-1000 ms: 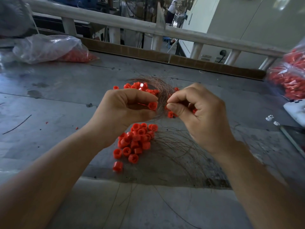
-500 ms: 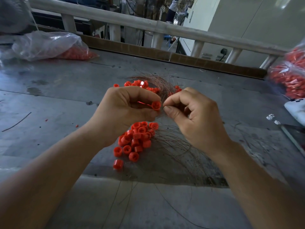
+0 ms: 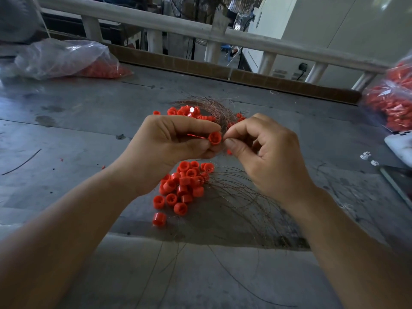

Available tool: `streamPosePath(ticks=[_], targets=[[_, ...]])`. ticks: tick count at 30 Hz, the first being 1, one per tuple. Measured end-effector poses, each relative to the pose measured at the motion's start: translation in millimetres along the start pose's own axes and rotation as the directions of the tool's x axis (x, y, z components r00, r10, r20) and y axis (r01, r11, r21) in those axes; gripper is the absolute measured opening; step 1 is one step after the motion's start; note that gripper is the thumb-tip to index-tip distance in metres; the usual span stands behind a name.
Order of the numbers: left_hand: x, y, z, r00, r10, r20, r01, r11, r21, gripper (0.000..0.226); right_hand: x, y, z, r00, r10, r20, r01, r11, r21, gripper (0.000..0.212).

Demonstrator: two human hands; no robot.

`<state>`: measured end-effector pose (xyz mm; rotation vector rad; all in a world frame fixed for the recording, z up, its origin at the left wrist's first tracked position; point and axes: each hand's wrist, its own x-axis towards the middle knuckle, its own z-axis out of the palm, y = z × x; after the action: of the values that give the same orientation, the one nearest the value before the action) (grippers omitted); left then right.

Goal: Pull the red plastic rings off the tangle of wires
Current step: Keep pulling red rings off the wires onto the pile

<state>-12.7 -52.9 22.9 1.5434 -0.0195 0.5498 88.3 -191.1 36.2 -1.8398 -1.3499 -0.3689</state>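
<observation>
Pinching one red ring [image 3: 214,138] between thumb & forefinger, the left hand [image 3: 169,150] held it up above the surface [image 3: 66,134], other fingers curled under. The right hand [image 3: 267,157] had its grip closed just beside the ring, thumb & forefinger tips pressed together, apparently on a thin wire, too fine to see well there. The tangle of wires [image 3: 214,108] lay behind the hands, w/ several rings not yet removed. A pile of freed rings [image 3: 185,186] lay below the hands. Step in hand, I think: sliding this ring off its wire. Next move prob. needs the hands to pull apart, straight along the wire, w/o bending it.
</observation>
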Motion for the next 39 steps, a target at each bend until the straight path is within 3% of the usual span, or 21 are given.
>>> streamPosePath(ticks=[12,19,26,39], targets=[[-0.2,0.0,-0.6,1.000,-0.003,-0.008,0.003,1.000,0.001,0.026,-0.4,-1.3,-0.2,0.999,0.008,0.033,-0.009,1.000,0.014,0.004],[0.5,-1.1,-2.5,1.000,-0.002,-0.001,0.002,0.998,-0.058,0.028,-0.6,-1.6,-2.3,0.988,0.106,0.109,-0.127,0.972,0.198,0.019],[0.9,-2.4,-3.6,1.000,-0.020,-0.005,0.020,0.999,-0.038,0.030,-0.3,-2.8,-3.4,0.990,0.122,0.075,-0.139,0.944,0.299,0.030],[1.6,-3.3,-6.1,0.999,-0.032,0.007,0.032,0.998,-0.053,0.032,1.2,-2.8,-5.2,0.990,0.123,0.068,-0.138,0.942,0.304,0.028]])
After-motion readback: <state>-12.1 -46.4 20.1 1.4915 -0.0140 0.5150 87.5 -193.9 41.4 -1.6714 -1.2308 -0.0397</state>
